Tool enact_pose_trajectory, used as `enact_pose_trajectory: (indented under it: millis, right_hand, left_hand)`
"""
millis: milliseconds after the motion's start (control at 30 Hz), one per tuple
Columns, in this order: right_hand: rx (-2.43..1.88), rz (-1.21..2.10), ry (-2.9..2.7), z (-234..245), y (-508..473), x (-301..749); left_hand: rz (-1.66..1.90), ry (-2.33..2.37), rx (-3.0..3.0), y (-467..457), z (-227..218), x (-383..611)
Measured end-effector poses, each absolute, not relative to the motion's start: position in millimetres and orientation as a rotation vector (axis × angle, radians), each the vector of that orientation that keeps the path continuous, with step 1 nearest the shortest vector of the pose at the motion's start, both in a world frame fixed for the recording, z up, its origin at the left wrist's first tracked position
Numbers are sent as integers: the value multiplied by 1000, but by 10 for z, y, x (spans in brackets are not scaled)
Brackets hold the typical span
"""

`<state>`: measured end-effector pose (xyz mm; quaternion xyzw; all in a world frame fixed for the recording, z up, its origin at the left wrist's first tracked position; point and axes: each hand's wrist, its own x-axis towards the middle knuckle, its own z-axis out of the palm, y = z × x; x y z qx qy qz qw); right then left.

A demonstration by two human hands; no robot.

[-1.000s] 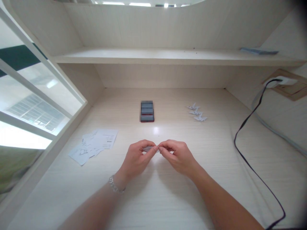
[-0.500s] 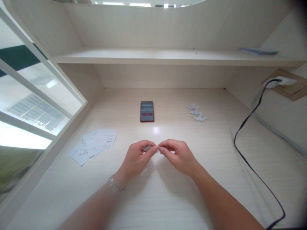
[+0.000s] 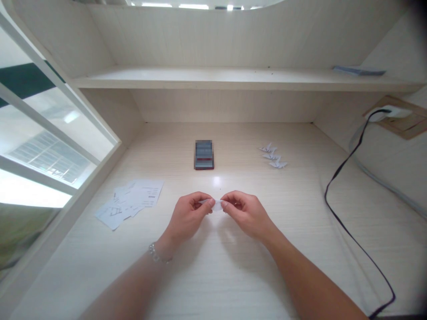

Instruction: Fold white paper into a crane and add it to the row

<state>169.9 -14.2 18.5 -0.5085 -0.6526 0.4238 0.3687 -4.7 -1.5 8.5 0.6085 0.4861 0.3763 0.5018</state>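
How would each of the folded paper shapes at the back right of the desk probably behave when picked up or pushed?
The folded paper shapes are probably very light, being small and papery. Their thin points would likely bend if squeezed. Given their angular outlines, they would probably slide across the desk rather than roll.

The paper sheets bear illegible print.
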Motion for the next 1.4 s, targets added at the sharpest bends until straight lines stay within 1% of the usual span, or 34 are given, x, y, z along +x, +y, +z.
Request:
enact_pose_trajectory:
  millis: [100, 300, 400, 733, 800, 933, 1100, 1167, 1333, 1400]
  right_hand:
    - [-1314, 1145, -1638, 171, -144, 1686]
    - [-1214, 1451, -1367, 138, -115, 1691]
    - [-1201, 1487, -1353, 148, -113, 1705]
    - [-1246, 1377, -1495, 173, -116, 1716]
    - [-1248, 1295, -1535, 175, -115, 1724]
    - [-1307, 1018, -1734, 197, -134, 1724]
    - [-1393, 850, -1837, 195, -164, 1679]
    - [-1413, 839, -1838, 188, -167, 1667]
    - [-1356, 980, -1807, 189, -146, 1690]
    - [-1350, 982, -1820, 188, -141, 1700]
  left_hand:
    - [884, 1147, 1435, -2, 84, -47]
    - [873, 1089, 1364, 2, 116, -43]
    - [862, 1084, 1382, -3, 125, -48]
    - [874, 1152, 1432, 6, 88, -72]
    - [867, 1167, 1434, 9, 85, -74]
    - [861, 1169, 1445, 3, 73, -73]
    - [860, 1170, 1481, -12, 57, -49]
    - [864, 1175, 1514, -16, 60, -43]
    - [867, 1212, 1627, -29, 104, -40]
    - [859, 1217, 1679, -40, 129, -33]
